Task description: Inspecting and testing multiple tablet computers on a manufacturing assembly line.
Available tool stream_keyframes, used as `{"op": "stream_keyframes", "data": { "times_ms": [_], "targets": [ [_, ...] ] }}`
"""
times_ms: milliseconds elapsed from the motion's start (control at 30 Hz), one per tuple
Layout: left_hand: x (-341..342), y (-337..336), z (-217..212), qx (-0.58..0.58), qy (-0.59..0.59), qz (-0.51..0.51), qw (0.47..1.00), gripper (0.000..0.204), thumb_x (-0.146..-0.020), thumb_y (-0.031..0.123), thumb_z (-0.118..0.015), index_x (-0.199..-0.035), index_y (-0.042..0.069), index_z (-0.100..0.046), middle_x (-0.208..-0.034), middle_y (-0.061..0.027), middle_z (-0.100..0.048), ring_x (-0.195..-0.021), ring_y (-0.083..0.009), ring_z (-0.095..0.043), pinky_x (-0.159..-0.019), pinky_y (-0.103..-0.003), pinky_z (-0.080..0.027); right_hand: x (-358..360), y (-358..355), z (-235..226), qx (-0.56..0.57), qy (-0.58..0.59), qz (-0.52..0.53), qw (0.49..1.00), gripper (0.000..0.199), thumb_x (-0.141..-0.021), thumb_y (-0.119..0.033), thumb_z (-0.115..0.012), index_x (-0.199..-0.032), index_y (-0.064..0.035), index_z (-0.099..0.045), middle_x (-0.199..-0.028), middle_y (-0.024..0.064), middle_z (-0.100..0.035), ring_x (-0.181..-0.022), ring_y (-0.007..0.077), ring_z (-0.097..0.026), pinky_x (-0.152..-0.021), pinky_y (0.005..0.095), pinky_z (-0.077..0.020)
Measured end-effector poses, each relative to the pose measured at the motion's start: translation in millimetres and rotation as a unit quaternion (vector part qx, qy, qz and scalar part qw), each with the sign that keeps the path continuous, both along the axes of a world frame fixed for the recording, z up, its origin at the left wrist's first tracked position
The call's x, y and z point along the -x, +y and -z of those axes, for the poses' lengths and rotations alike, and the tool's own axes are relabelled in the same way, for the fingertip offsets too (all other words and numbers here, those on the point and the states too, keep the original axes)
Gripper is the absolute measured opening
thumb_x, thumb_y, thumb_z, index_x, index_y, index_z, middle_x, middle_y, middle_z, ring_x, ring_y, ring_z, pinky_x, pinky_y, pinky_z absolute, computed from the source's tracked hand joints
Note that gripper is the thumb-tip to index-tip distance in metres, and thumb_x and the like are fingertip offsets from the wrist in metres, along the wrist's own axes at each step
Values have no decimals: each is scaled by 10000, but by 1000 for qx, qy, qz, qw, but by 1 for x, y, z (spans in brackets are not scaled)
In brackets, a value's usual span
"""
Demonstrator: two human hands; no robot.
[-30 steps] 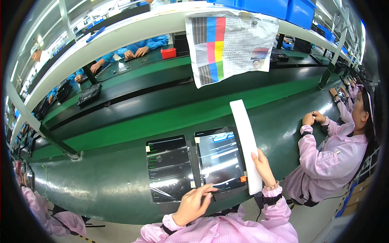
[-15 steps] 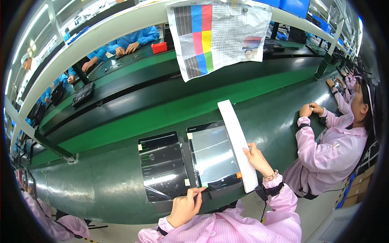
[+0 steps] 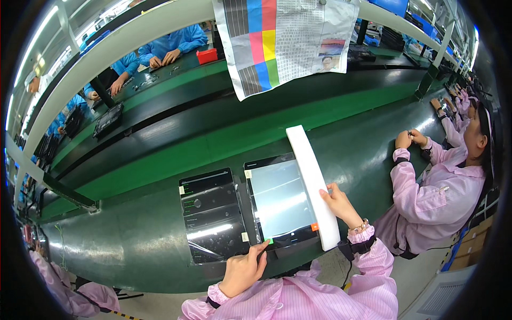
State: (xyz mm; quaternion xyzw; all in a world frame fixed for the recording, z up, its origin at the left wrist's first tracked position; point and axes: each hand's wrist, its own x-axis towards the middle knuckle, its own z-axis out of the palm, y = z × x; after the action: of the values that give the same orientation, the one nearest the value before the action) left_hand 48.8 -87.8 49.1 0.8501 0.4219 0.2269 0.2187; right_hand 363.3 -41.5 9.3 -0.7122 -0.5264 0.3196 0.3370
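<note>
Head view: right hand [image 3: 340, 202] gripping foam strip [image 3: 312, 181]

We stand at a long dark green counter [image 3: 133, 240] that curves across the view, its near part smooth and glossy. Two flat panels lie on it side by side, just apart: a dark panel [image 3: 213, 213] on our left, covered with clear film and small pale tabs at its edges, and a tablet [image 3: 280, 200] with a pale, glaring screen on our right. A white foam strip [image 3: 312, 181] rests along the tablet's right edge. Behind them we see a brighter green band [image 3: 176, 154] and a black belt [image 3: 160, 125] running lengthwise.
</note>
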Motion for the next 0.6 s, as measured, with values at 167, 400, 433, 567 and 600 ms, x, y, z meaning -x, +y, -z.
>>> {"op": "stream_keyframes", "data": {
  "times_ms": [167, 400, 433, 567, 600],
  "targets": [
    [-1, 0, -1, 21, 76, 13, 997, 211, -813, 99, -604, -957, 6, -481, -773, -72, -674, -426, -218, -572, -421, -312, -459, -2, 0, 10, 16, 27, 12, 999, 437, -906, -378, -519, -1046, 32, -464, -627, 152, -578, -564, 223, -579, -519, 343, -431],
    [1, 4, -4, -8, 39, -10, 999, 203, -800, 75, -600, -922, -12, -464, -976, -50, -684, -448, -216, -580, -442, -307, -466, -5, 0, 14, -13, 26, 13, 999, 423, -903, -370, -527, -1057, 19, -470, -594, 126, -565, -533, 205, -561, -509, 338, -419],
    [3, 6, -5, -16, 30, -28, 999, 203, -798, 66, -598, -917, -9, -451, -995, -53, -681, -469, -224, -590, -455, -303, -472, -4, 0, 14, 30, 22, 14, 999, 423, -903, -370, -527, -1057, 19, -470, -594, 126, -565, -533, 205, -561, -509, 338, -419],
    [7, 11, -5, -22, 17, -71, 997, 198, -798, 35, -583, -904, -6, -422, -1022, -60, -675, -536, -235, -622, -493, -295, -485, -3, -2, 12, 34, 45, 25, 998, 400, -911, -356, -519, -1066, 9, -466, -673, 151, -615, -593, 210, -602, -551, 331, -450],
    [8, 11, -4, -6, 20, -101, 995, 194, -800, 31, -578, -907, -8, -421, -1020, -60, -675, -542, -233, -626, -495, -295, -486, -3, -3, 12, -10, 65, 25, 997, 386, -915, -348, -515, -1067, 4, -466, -712, 162, -634, -622, 210, -618, -572, 326, -463]
  ]
}}
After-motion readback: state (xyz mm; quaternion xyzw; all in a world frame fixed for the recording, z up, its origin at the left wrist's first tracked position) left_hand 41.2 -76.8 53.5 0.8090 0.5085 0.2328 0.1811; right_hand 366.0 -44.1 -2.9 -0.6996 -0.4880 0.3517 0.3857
